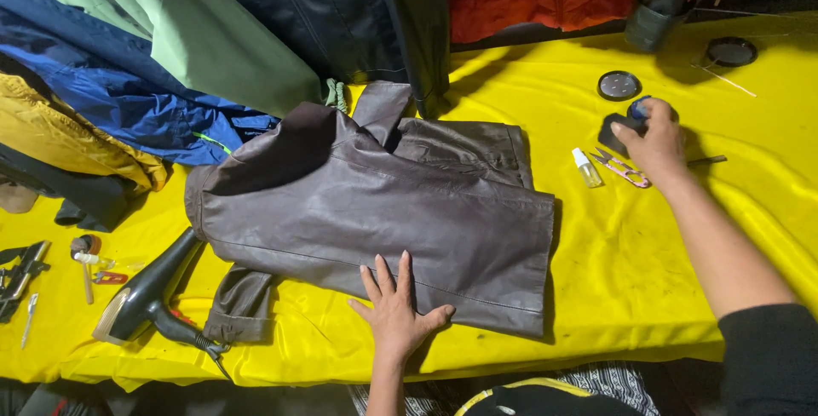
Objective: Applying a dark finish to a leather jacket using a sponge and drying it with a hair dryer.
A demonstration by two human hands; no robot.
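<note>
A brown leather jacket [375, 203] lies spread flat on the yellow table cover [648, 271]. My left hand [394, 309] rests flat on the jacket's near hem, fingers spread, holding nothing. My right hand [654, 137] is stretched to the far right of the table, fingers closed around a small round blue-topped container [639, 108] that sits by a dark sponge [612, 131].
A round tin lid [619, 86], another dark lid [731, 51], a small clear bottle [586, 167] and thread snips [620, 167] lie by my right hand. A black hair dryer [145, 297] and small tools [25, 275] lie at left. Jackets are piled along the back.
</note>
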